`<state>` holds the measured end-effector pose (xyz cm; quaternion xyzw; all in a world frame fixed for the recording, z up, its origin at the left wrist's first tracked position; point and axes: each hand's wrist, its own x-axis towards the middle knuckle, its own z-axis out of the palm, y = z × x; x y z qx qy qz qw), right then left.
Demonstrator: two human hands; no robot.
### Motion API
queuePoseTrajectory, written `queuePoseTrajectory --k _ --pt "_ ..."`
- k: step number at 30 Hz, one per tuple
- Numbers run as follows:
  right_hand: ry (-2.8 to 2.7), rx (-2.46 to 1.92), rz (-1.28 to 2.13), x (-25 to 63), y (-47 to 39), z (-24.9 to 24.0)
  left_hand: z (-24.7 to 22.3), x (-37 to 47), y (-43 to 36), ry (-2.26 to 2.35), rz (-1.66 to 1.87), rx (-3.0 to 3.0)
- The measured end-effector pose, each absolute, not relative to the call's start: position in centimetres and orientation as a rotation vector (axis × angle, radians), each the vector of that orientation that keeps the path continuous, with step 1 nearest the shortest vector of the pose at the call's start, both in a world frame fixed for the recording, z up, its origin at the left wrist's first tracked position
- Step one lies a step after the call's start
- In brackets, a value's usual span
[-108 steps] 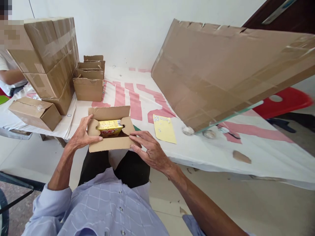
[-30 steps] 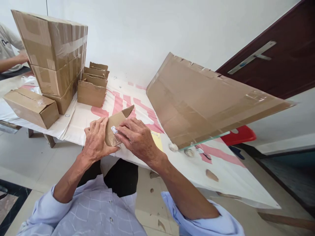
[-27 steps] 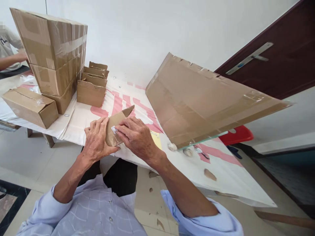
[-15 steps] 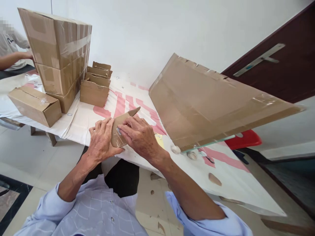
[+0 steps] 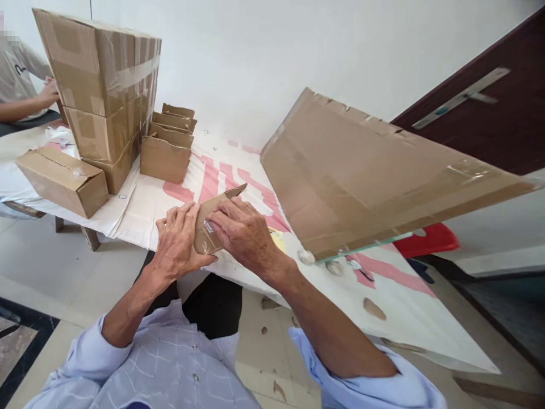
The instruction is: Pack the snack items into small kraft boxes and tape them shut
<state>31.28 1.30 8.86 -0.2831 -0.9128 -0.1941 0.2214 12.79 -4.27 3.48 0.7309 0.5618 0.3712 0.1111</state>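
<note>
In front of me at the table edge is a small cardboard box (image 5: 207,241), tilted, with one flap edge raised at its far right. My left hand (image 5: 176,241) grips its left side, fingers over the edge and thumb along the near bottom. The fingers of my right hand (image 5: 242,230) are bent and pinched together over the box face, at a small white sticker (image 5: 208,226) with a dark outline. Part of that sticker and much of the box's right side are hidden behind the right hand.
Taped cartons (image 5: 114,74) are stacked at the left, beside a closed box (image 5: 63,179) and a row of open boxes (image 5: 166,159). A large cardboard sheet (image 5: 361,170) leans at the right. Stones (image 5: 334,267) lie near its foot. Another person (image 5: 25,85) sits far left.
The view has shifted slightly. Both hands keep their places on the box, and the right fingers stay at the sticker, a little more of which shows. The other person's hand has risen.
</note>
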Motion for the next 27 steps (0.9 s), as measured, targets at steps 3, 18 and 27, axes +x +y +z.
queuePoseTrajectory --k 3,18,27 --pt "-2.534 -0.817 -0.545 31.09 1.54 8.9 3.33 12.83 -4.12 1.646 1.095 2.157" --pt "-2.601 -0.861 -0.558 30.6 2.07 8.59 3.38 12.88 -4.29 1.635 1.101 2.155" --pt "-2.583 -0.821 -0.558 30.74 2.12 8.42 3.68 12.91 -4.5 1.676 1.074 2.179"
